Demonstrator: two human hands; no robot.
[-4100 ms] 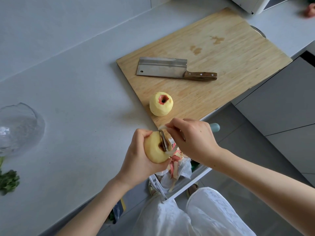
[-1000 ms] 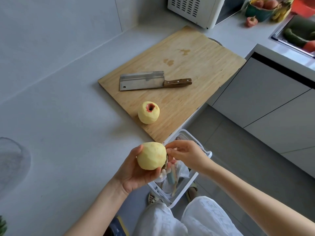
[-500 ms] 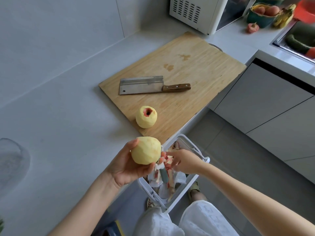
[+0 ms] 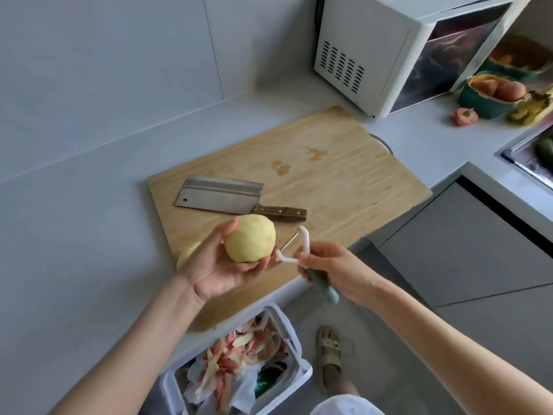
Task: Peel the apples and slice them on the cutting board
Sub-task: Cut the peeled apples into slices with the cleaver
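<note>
- Our left hand [image 4: 215, 271] cups the peeled apple [image 4: 250, 242] in curled fingers, above the near part of the cutting board [image 4: 344, 181].
- Our right hand [image 4: 335, 271] grips the peeler [image 4: 305, 245] by its handle, with the blade just beside that apple.
- A second apple [image 4: 187, 253] sits on the board, mostly hidden behind our left hand.
- The cleaver [image 4: 221, 197] lies flat farther back.
- Below the tabletop [image 4: 89, 205] edge, a bin [image 4: 294, 339] holds peels.

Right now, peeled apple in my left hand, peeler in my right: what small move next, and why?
Probably lower the left hand and set the apple on the cutting board beside the other apple. Its visible side shows no skin, and the cleaver lies free on the board for slicing.
</note>
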